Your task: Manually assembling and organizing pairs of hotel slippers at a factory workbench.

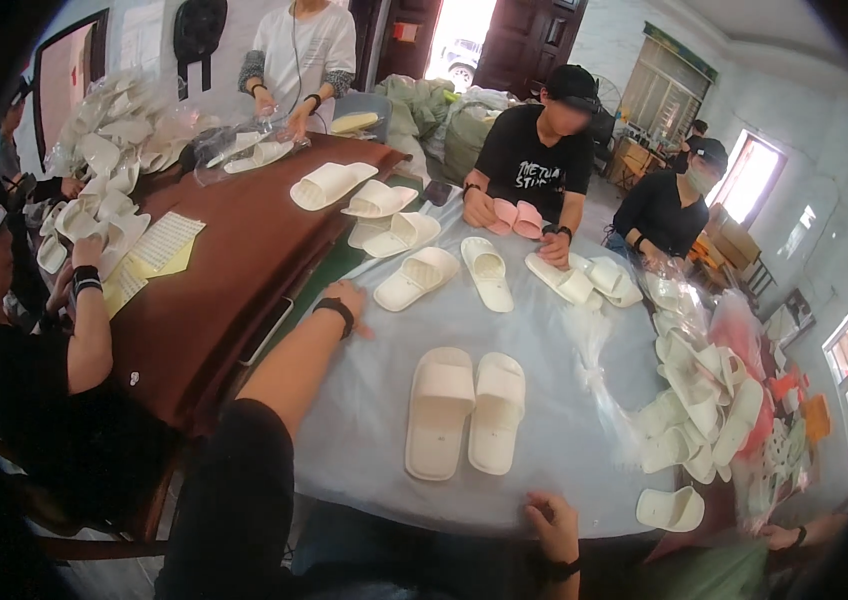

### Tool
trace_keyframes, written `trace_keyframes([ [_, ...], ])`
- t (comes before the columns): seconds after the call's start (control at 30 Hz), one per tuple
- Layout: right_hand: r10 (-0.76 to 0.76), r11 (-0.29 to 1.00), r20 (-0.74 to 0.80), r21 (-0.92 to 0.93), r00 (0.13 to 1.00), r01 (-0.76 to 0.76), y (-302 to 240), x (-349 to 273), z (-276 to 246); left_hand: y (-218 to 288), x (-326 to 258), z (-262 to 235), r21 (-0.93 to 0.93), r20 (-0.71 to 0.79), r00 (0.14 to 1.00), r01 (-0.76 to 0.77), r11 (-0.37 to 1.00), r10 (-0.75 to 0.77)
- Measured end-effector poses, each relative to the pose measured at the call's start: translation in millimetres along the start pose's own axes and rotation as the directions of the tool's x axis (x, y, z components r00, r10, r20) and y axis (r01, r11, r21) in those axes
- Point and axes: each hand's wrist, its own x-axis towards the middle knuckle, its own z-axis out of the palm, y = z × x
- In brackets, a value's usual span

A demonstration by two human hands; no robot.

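Left hand [346,302], loosely spread, rests on the covered table [349,430]; right hand [553,527] curls, empty, at its near edge; white slippers [441,420] lie between, touching neither.

Far beyond the left grip [347,300], bulging green sacks [419,105] lie heaped. Cardboard boxes [734,242] sit well to its right.

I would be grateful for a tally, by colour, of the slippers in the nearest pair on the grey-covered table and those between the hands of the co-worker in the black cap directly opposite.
Off-white slippers: 2, side by side
Pink slippers: 2, side by side
Total: 4 slippers
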Motion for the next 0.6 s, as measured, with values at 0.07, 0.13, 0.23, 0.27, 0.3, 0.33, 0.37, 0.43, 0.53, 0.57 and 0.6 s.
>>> trace_keyframes([
  [0.07, 0.056, 0.998, 0.018, -0.016, 0.998, -0.056, -4.3, 1.2, -0.6, 3.2, -3.6, -4.6, 0.010, 0.027, 1.000, -0.002, 1.000, 0.002],
  [0.13, 0.005, 0.998, 0.072, -0.057, 0.997, 0.000, -0.5, 14.1, -3.5, 3.0, -3.7, -3.7, -0.020, 0.016, 1.000, 0.015, 1.000, -0.015],
  [0.23, -0.048, 0.984, 0.184, -0.161, 0.982, 0.078, -41.9, 35.0, 0.4, 5.5, -5.1, -2.6, -0.008, 0.015, 0.999, 0.031, 0.999, -0.031],
  [0.27, -0.057, 0.967, 0.241, -0.229, 0.969, 0.114, -64.8, 49.1, 4.1, 5.2, -5.1, -4.6, 0.025, 0.016, 0.999, 0.036, 0.999, -0.036],
  [0.3, -0.123, 0.964, 0.287, -0.192, 0.950, 0.183, -77.7, 63.5, 9.2, 5.3, -4.7, -5.0, 0.026, 0.019, 0.999, 0.029, 0.999, -0.029],
  [0.33, -0.190, 0.956, 0.331, -0.151, 0.924, 0.250, -88.7, 79.9, 14.5, 5.3, -4.8, -5.2, 0.031, 0.028, 0.998, 0.051, 0.998, -0.052],
  [0.37, -0.261, 0.922, 0.370, -0.178, 0.892, 0.343, -101.0, 99.6, 21.0, 5.1, -6.2, -4.9, 0.037, 0.037, 0.996, 0.075, 0.996, -0.077],
  [0.43, -0.319, 0.859, 0.442, -0.239, 0.838, 0.453, -130.7, 140.0, 37.6, 2.5, -9.9, -5.8, -0.061, 0.044, 0.994, 0.099, 0.993, -0.096],
  [0.53, -0.292, 0.871, 0.537, -0.192, 0.791, 0.452, -166.7, 201.3, 66.3, 1.6, -3.7, 1.0, -0.094, 0.024, 0.996, 0.084, 0.992, -0.083],
  [0.57, -0.300, 0.878, 0.528, -0.174, 0.795, 0.447, -168.0, 223.9, 76.9, 5.0, 2.8, 3.8, -0.025, 0.005, 0.999, 0.048, 0.999, -0.048],
  [0.6, -0.312, 0.883, 0.525, -0.147, 0.792, 0.446, -171.0, 243.2, 89.7, 4.2, 5.9, 7.9, -0.019, 0.002, 0.999, 0.050, 0.999, -0.050],
])
